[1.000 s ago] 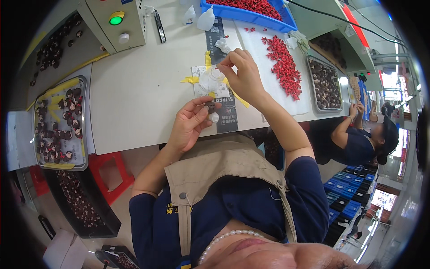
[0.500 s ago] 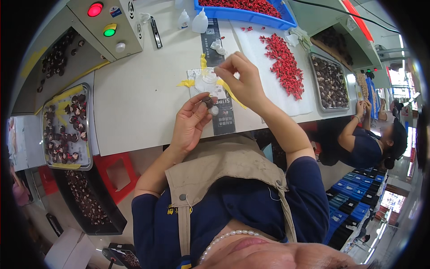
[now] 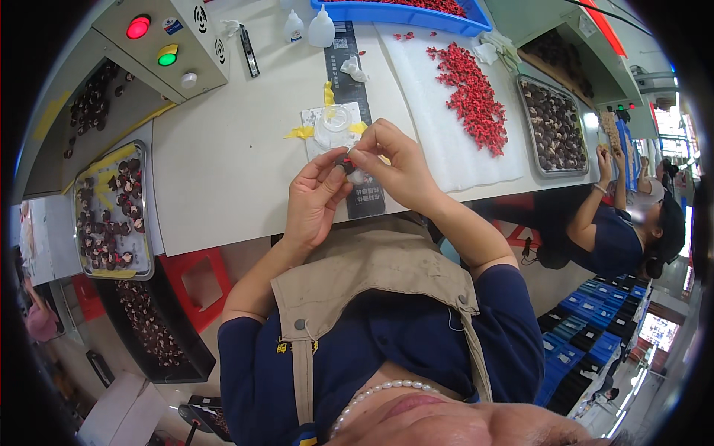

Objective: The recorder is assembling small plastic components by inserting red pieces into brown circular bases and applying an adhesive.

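My left hand [image 3: 316,199] is closed around a small dark brown round piece [image 3: 343,161], pinching it between thumb and fingertips in front of my chest. Against that piece press the pinched fingertips of my right hand [image 3: 399,169], and a small spot of red shows between the two hands. Whether the right fingers grip the red bit or only touch it is hard to see. Just beyond the hands, a see-through round dish [image 3: 336,117] sits on a white patch held with yellow tape. Many small red pieces [image 3: 472,104] lie on a white sheet [image 3: 413,89] to the right.
A blue tray [image 3: 409,20] of red pieces stands at the back, near two white squeeze bottles [image 3: 322,30]. Metal trays of dark pieces flank me, one left [image 3: 152,215], one right [image 3: 550,169]. A machine with lit buttons [image 3: 169,63] stands left. Another person [image 3: 617,234] works at right.
My right hand has come down and left from above the dish to meet the dark piece in my left hand. Red now shows at that piece. The whole view has shifted slightly.
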Motion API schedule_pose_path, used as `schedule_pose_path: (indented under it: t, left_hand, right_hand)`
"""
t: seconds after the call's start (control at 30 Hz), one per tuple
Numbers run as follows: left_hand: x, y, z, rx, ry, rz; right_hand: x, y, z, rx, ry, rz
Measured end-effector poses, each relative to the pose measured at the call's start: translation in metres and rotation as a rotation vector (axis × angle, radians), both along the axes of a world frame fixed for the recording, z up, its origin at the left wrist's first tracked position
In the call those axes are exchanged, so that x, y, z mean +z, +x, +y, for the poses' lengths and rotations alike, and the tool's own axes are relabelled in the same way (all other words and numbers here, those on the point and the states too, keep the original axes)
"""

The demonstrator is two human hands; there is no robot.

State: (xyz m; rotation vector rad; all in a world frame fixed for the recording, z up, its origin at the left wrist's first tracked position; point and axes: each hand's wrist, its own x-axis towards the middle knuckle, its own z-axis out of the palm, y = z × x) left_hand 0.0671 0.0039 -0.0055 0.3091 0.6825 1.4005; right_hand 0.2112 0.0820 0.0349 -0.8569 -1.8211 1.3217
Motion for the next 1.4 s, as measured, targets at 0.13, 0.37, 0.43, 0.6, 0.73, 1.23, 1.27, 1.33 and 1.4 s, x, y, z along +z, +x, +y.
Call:
schedule_pose_path:
  t: [0.13, 0.37, 0.43, 0.6, 0.73, 1.23, 1.27, 1.33, 1.4]
  left_hand:
    - [0.001, 0.003, -0.002, 0.036, 0.005, 0.079]
    - [0.01, 0.005, 0.0, 0.095, 0.122, 0.248]
    - [0.015, 0.006, 0.0, 0.1, 0.138, 0.267]
    - [0.024, 0.01, 0.003, 0.105, 0.171, 0.319]
    - [0.034, 0.018, -0.001, 0.122, 0.192, 0.419]
    - [0.034, 0.021, 0.008, 0.01, 0.192, 0.421]
    - [0.034, 0.019, 0.009, -0.079, 0.092, 0.233]
    - [0.034, 0.02, 0.011, -0.137, 0.063, 0.112]
    - [0.033, 0.02, 0.011, -0.201, 0.03, -0.009]
  right_hand:
    - [0.004, 0.003, -0.004, -0.023, 0.077, -0.053]
    - [0.019, 0.011, -0.007, -0.06, -0.096, -0.128]
    - [0.025, 0.012, -0.008, -0.067, -0.012, -0.133]
    - [0.031, 0.011, -0.011, -0.122, 0.231, -0.127]
    - [0.023, 0.01, -0.016, -0.156, 0.392, -0.037]
    - [0.001, 0.022, -0.019, -0.166, 0.289, 0.084]
    - [0.001, 0.023, -0.018, -0.168, 0.254, 0.092]
    - [0.006, 0.025, -0.019, -0.184, 0.311, 0.059]
    - [0.006, 0.027, -0.019, -0.207, 0.366, 0.024]
